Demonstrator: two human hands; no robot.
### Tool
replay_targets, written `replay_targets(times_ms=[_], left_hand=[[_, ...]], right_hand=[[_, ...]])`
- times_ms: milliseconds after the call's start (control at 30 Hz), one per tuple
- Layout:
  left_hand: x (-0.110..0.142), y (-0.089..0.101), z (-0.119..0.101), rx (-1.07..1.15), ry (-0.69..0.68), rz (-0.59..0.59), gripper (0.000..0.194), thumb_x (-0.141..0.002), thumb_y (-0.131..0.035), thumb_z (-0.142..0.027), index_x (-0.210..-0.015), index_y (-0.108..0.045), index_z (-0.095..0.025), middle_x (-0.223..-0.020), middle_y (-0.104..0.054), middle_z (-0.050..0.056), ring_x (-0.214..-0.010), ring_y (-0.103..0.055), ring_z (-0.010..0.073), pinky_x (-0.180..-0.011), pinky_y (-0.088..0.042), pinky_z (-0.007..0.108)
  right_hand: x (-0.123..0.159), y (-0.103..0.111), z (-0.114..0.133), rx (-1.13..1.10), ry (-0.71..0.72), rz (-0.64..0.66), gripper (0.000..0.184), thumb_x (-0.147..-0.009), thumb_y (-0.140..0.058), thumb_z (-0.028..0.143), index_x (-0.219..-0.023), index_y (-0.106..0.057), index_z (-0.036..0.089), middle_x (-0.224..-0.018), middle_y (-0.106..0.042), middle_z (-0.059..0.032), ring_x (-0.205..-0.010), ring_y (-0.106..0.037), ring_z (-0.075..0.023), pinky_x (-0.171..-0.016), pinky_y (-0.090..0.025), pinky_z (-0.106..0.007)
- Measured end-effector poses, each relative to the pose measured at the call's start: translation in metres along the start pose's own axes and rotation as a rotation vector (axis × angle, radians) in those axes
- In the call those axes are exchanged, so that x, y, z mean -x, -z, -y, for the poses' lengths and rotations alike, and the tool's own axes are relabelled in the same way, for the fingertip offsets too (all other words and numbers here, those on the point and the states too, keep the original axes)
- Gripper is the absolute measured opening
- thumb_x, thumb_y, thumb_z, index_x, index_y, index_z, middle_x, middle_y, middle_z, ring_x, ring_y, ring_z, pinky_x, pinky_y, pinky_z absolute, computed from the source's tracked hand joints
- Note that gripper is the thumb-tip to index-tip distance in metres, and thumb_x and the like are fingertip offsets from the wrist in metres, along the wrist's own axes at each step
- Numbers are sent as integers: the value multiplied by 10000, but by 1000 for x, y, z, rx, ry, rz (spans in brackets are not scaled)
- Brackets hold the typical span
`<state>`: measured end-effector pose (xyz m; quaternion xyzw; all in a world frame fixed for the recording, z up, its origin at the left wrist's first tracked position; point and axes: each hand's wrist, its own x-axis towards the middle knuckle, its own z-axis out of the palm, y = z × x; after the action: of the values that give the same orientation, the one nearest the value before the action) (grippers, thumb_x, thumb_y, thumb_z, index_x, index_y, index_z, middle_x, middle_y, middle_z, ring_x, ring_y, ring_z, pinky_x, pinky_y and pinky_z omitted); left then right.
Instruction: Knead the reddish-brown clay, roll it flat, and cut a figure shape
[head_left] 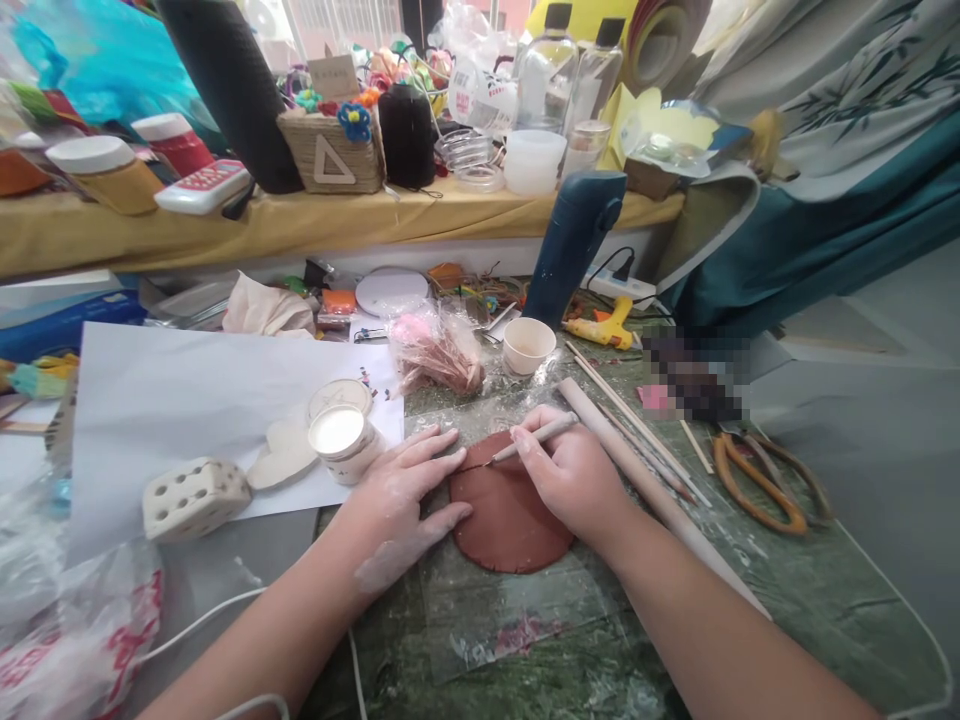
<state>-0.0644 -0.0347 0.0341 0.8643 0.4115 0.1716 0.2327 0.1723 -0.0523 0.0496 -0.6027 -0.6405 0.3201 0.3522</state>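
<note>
A flat round slab of reddish-brown clay [514,525] lies on a clear plastic sheet in front of me. My right hand [574,470] pinches a slim pale clay tool [551,429], its tip touching the slab near the upper left, where a dark cut line shows. My left hand [405,490] lies with fingers spread at the slab's left edge, thumb and fingertips resting on or against it. Whitish dust or dried clay coats its skin. Beside it stands a small cup [343,445] with white content.
A rolling pin [660,495] and thin sticks lie right of my hand, with orange-handled scissors [757,485] beyond. A beige bowl [529,346], bagged clay [442,360], a blue bottle [570,250] and a yellow glue gun [604,325] stand behind. At left are a clay die [196,495] and white paper [172,400].
</note>
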Motion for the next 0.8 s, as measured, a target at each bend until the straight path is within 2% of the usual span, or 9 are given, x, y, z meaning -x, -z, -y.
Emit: replay_targets(times_ms=[567, 800], left_hand=[[0, 0, 2, 1, 0, -7, 467, -867, -708, -380, -1315, -656, -259, -1449, -592, 83, -1400, -485, 311, -1155, -421, 549], [0, -1, 4, 3, -18, -17, 454, -871, -698, -392, -1307, -660, -270, -1447, -595, 77, -1393, -494, 311, -1149, -426, 553]], right_hand=[[0, 19, -4, 26, -77, 4, 287, -985, -485, 384, -739, -515, 240, -663, -576, 13, -671, -579, -199, -632, -404, -304], [-1, 22, -8, 27, -43, -15, 290, -983, -482, 390, -729, -506, 252, -668, -576, 7, -665, -589, -214, -629, -423, -318]])
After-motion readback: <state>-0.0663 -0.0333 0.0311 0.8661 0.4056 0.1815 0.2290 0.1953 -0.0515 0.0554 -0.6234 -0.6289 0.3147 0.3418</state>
